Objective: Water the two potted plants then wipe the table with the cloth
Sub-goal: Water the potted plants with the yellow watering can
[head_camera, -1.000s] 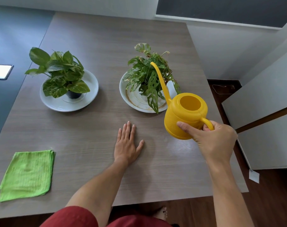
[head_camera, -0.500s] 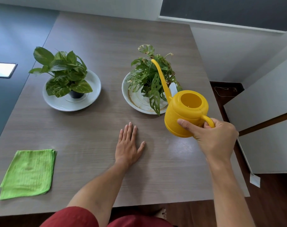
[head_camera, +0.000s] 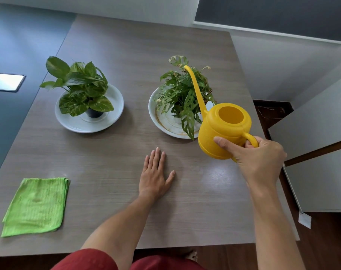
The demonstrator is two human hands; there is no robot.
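Gripping the yellow watering can [head_camera: 222,133] — right hand [head_camera: 257,160]; left hand [head_camera: 154,174] flat, fingers straight, on table [head_camera: 107,156].

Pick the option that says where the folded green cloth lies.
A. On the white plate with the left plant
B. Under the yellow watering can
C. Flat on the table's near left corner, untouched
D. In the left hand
C: the folded green cloth lies flat on the grey wood-grain table, apart from the left hand resting open nearby.

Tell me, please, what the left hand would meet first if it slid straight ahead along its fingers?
Probably nothing soon: the left hand lies flat on the table, fingers pointing into the gap between the two saucers. The right plant's saucer lies nearest that line, though depth is unclear.
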